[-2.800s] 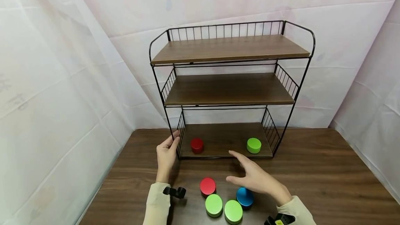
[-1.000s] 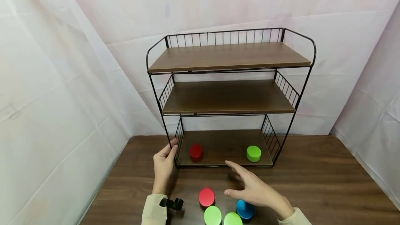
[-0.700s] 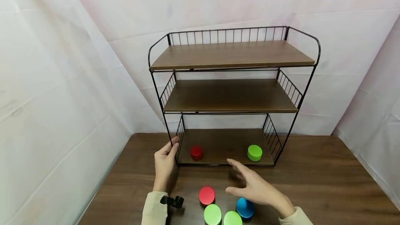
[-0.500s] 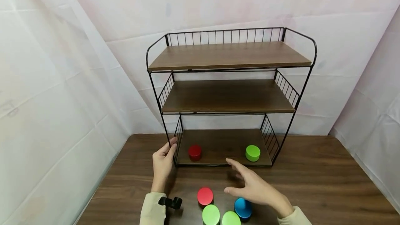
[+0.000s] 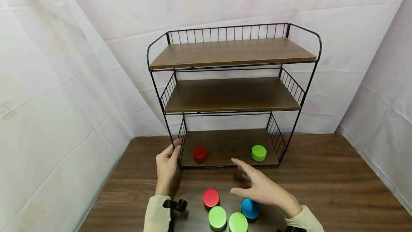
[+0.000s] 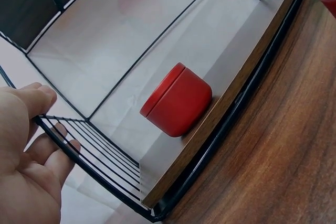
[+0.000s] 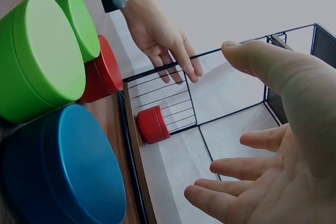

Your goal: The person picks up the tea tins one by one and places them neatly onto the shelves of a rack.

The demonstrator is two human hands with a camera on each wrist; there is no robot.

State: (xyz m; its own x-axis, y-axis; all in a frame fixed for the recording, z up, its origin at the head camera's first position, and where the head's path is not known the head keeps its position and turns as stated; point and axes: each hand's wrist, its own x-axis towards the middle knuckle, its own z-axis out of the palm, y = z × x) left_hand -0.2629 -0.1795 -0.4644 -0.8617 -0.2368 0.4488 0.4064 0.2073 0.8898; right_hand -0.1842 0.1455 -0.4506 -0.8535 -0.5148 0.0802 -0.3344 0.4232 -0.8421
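Note:
A three-tier black wire rack with brown wooden shelves stands on the table. My left hand grips its lower left side rail; in the left wrist view the thumb lies over the rail and the fingers behind the wires. On the bottom shelf sit a red lidded tin at the left and a green lidded tin at the right. My right hand hovers before the rack, fingers spread and holding nothing. Below and beside it stands a blue tin.
Grouped in front of the rack with the blue tin are a red tin and two green tins, one at the left and one at the right. White cloth hangs behind and on both sides of the wooden table.
The head view has shifted slightly. Both hands keep their poses, the left at the rack's rail and the right in the air, and the tins stay where they were.

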